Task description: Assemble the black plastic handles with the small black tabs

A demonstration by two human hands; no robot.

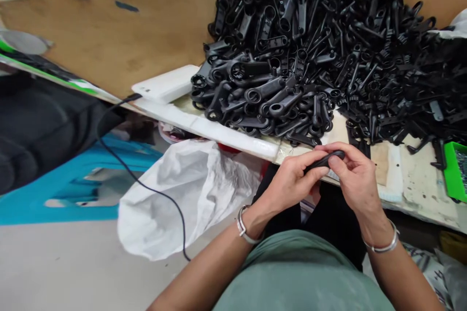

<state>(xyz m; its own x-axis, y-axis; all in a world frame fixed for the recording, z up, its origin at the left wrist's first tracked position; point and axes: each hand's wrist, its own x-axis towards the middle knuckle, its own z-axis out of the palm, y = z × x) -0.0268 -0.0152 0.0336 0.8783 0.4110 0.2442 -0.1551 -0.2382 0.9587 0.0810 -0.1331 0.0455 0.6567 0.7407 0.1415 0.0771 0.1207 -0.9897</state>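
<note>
Both my hands meet just below the table's front edge, holding one black plastic part (326,159) between them. My left hand (292,180) pinches its left end with closed fingers. My right hand (355,175) curls over its right end, thumb pressed against it. A silver bangle sits on each wrist. Directly beyond my hands, a large heap of black plastic parts (321,48), each with a ring-shaped end, covers the table.
The wooden table (138,43) has a white-edged front. A white device (166,83) with a black cable (138,180) lies at the heap's left. A white sack (186,189) hangs below the edge. A green tray (456,170) stands at far right.
</note>
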